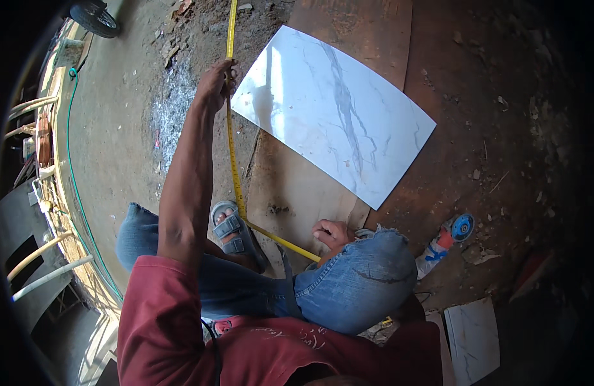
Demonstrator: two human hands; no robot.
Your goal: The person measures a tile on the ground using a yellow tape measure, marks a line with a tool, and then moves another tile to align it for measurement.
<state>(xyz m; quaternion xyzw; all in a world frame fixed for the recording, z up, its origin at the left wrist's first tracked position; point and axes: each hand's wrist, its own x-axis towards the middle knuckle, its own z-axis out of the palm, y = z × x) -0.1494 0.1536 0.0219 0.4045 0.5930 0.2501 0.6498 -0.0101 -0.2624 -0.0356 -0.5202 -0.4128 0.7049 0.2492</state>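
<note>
My left hand (216, 87) is closed on a yellow tape measure (232, 154), which runs down past the left corner of a white marbled tile (335, 109) and bends beside my sandalled foot (232, 235) toward my right side. My right hand (332, 235) rests by my bent knee (355, 283) with curled fingers; whatever they hold, if anything, is hidden. The tile lies at an angle on brown boards.
An angle grinder (446, 238) with a blue disc lies right of my knee. More marbled tiles (472, 341) are at lower right. A green hose (75, 174), wooden rails (59, 235) and a wheel (96, 18) are along the left.
</note>
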